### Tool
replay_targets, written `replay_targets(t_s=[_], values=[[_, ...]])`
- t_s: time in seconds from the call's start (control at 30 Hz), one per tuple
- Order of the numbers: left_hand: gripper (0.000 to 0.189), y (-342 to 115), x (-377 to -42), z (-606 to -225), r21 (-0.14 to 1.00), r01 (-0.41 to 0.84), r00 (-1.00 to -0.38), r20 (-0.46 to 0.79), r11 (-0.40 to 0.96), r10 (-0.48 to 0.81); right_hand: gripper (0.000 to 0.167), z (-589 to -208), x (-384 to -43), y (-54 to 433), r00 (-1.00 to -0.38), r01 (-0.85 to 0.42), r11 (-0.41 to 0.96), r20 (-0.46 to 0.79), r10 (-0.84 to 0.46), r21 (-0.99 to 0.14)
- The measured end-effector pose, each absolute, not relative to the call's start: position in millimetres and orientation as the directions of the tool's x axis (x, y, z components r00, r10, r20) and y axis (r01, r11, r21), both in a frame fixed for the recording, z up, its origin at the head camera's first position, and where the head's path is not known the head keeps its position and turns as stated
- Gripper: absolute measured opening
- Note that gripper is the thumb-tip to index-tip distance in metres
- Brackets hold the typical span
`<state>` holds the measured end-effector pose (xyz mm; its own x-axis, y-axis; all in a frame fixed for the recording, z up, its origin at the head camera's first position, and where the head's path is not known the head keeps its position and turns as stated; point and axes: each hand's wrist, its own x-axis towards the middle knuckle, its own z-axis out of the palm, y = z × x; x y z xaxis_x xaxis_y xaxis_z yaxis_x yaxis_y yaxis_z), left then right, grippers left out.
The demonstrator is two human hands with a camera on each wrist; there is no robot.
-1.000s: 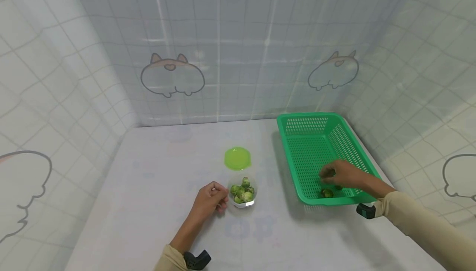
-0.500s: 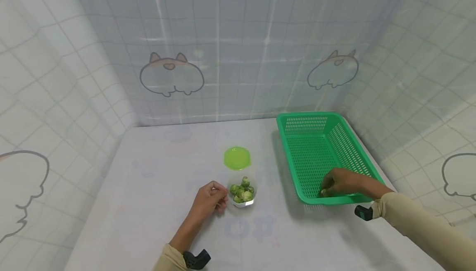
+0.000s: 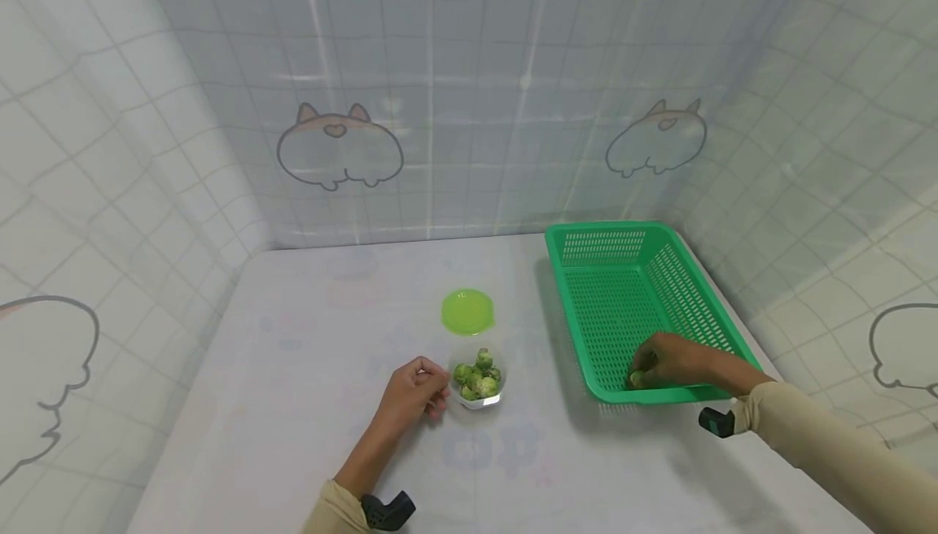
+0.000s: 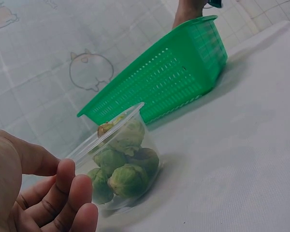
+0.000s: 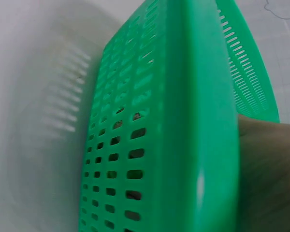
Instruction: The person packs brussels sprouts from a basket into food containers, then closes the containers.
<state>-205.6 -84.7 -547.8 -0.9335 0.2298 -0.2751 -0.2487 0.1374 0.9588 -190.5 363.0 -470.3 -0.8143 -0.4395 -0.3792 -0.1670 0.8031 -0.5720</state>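
Observation:
A clear plastic tub holding several Brussels sprouts stands near the table's middle. My left hand is at its left side; in the left wrist view the thumb and forefinger meet right at the tub's rim, pinching it. To the right, my right hand reaches down into the near end of a green plastic basket. Its fingers curl round a Brussels sprout, partly hidden under them. In the right wrist view the basket's wall hides the fingers; only a blurred part of the hand shows.
A lime-green lid lies flat on the white table, just beyond the tub. The basket's raised rim borders the right hand. Tile-patterned sheeting rises behind the table and at both sides.
My right hand has gone down and slightly nearer to me inside the basket, and its fingers have closed round a Brussels sprout. The left hand and the tub have stayed in place.

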Motion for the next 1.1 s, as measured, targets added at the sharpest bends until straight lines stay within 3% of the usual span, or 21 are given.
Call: replay_targets(t_s=[0.33,0.73,1.1], values=[[0.014,-84,-198,-524,0.968,-0.224,-0.933,-0.246,0.114,0.261,0.021,-468,-199,366,-0.861,-0.200,0.810,-0.296,-0.414,-0.552],[0.012,-83,-197,-521,0.966,-0.221,-0.939,-0.248,0.135,0.237,0.029,-453,-203,361,-0.928,-0.211,0.806,-0.144,-0.342,-0.553],[0.012,-83,-196,-521,0.965,-0.226,-0.937,-0.253,0.135,0.241,0.031,-442,-205,343,-0.959,-0.189,0.712,-0.030,-0.283,-0.676]])
